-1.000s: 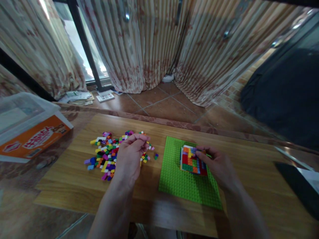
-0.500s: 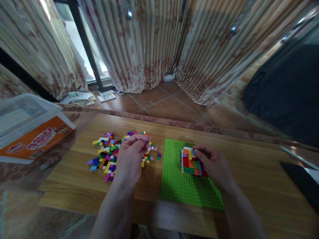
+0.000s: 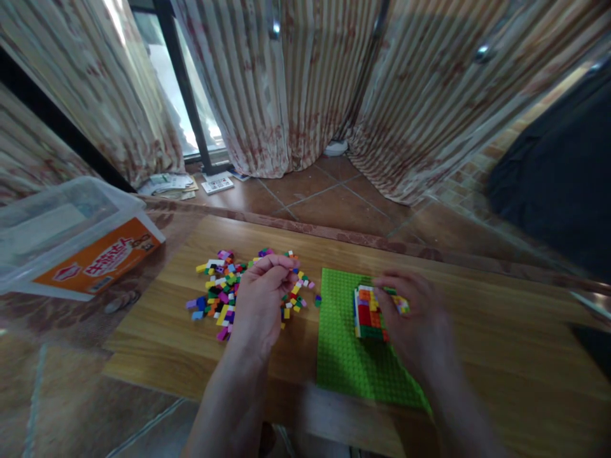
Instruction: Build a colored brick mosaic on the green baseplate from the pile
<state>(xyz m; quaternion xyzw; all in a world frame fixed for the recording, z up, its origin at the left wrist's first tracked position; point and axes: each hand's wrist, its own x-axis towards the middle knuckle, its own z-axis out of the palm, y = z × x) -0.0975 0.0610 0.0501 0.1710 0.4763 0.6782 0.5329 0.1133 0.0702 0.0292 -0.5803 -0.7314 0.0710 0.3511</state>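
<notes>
My left hand hangs over the right side of a heap of loose toy building bricks. Its thumb and fingertips are pinched together, and whatever they hold is too small or hidden to make out. A small brick structure, topped with red, orange, yellow and green bricks, stands on a green studded baseplate. My right hand lies over its right side, thumb on top and fingers curled across the far edge. That hand is blurred and covers part of the structure.
The wooden table carries the bricks and baseplate. Left of it stands a clear plastic tub with an orange label. Papers lie on the floor by the striped curtains. A dark covered shape is at the right.
The whole view has shifted, moving most things slightly right in the picture. My right hand has moved and turned over the structure, showing colourful bricks between thumb and fingers. My left hand keeps its pinch.
</notes>
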